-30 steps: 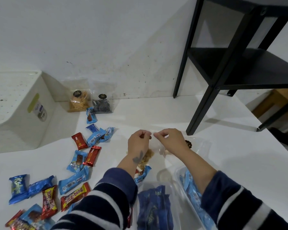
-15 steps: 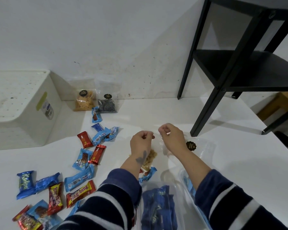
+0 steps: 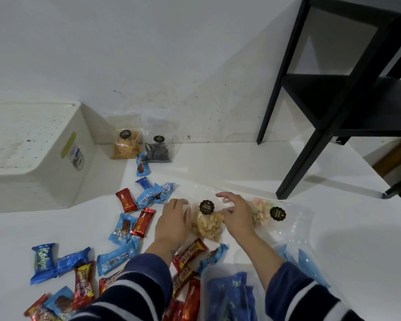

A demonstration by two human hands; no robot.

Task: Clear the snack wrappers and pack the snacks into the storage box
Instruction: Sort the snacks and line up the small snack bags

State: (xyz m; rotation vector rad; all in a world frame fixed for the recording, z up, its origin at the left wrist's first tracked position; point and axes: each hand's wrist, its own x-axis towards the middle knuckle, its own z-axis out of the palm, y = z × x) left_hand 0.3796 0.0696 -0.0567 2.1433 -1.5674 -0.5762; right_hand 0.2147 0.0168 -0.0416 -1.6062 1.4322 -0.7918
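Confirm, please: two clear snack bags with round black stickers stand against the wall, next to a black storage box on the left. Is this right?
Not quite. The head view shows the storage box is white, not black. The rest holds: two clear snack bags with round black stickers stand against the wall beside it.

Clear bag of pale puffed snacks point(image 3: 207, 224) with a black round label lies flat at centre. To its right, a second clear bag of pastel puffs point(image 3: 262, 212), same label. Red and blue wrapped bars point(image 3: 125, 228) lie scattered on the left. Clear storage box point(image 3: 229, 295) at near edge holds blue packets. Two more clear bags point(image 3: 141, 147) stand far against the wall.
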